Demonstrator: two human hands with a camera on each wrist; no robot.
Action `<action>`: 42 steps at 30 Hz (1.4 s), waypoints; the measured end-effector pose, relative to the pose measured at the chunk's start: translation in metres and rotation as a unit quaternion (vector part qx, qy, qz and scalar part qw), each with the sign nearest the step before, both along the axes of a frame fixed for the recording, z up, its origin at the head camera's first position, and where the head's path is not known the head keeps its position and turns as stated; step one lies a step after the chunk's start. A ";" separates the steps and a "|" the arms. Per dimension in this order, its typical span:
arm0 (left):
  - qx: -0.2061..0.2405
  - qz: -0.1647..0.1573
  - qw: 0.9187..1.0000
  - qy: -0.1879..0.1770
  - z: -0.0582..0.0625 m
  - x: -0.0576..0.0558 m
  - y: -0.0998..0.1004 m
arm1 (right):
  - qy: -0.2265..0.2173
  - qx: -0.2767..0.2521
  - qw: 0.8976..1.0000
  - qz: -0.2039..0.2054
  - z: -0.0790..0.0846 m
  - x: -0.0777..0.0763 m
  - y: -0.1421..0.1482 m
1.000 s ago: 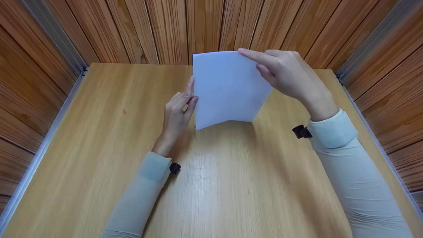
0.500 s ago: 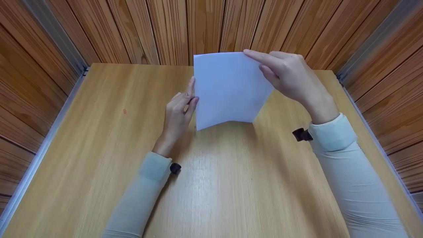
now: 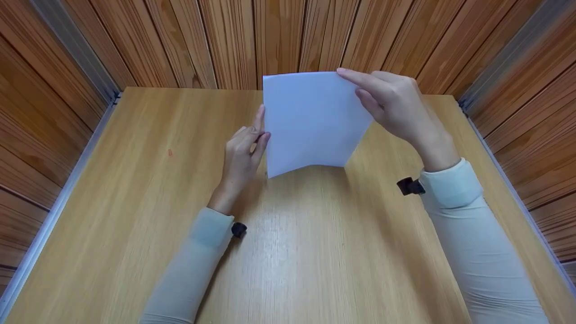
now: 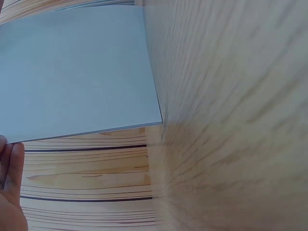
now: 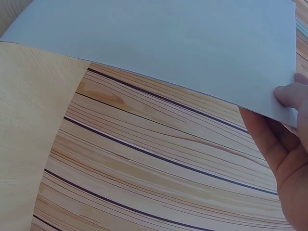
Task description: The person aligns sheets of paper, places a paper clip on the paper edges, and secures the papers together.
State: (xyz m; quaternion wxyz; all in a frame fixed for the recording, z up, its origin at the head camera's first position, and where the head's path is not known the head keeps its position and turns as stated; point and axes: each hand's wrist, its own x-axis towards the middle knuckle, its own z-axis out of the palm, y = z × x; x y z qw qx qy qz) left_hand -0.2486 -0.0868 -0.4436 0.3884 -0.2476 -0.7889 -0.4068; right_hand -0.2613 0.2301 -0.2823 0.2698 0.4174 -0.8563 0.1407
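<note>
A piece of white paper (image 3: 310, 121) stands upright on the wooden table, its bottom edge bent at the middle. In the left wrist view the edge of the paper (image 4: 82, 77) looks layered. My left hand (image 3: 240, 150) holds the left side of it, thumb and fingers at the edge; parts of the fingers are hidden. At the upper right corner my right hand (image 3: 396, 103) pinches the paper, the index finger lying along the top edge. The right wrist view has the thumb (image 5: 288, 95) on the near face and other fingers (image 5: 264, 137) behind.
The table (image 3: 288, 252) reaches back to a wood-plank wall (image 3: 234, 40), with plank walls also on both sides. A small red mark (image 3: 170, 153) is on the table's left part. Small black devices (image 3: 239, 230) sit at both cuffs.
My right hand has slid slightly right and down along the paper's top edge. The left hand and the paper have stayed almost still.
</note>
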 end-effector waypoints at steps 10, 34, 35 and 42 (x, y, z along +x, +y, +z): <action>-0.001 0.002 1.000 -0.007 0.001 0.001 -0.001 | 0.004 -0.038 0.999 -0.001 -0.007 -0.002 0.001; 0.008 0.007 1.000 0.000 -0.002 0.001 -0.001 | 0.025 -0.158 0.987 -0.011 -0.026 -0.006 -0.001; 0.009 0.007 1.000 -0.003 -0.002 0.001 -0.001 | 0.026 -0.160 0.987 -0.013 -0.027 -0.006 -0.001; 0.020 -0.002 1.000 -0.010 -0.003 0.001 -0.001 | 0.043 -0.189 0.981 -0.022 -0.033 -0.008 -0.001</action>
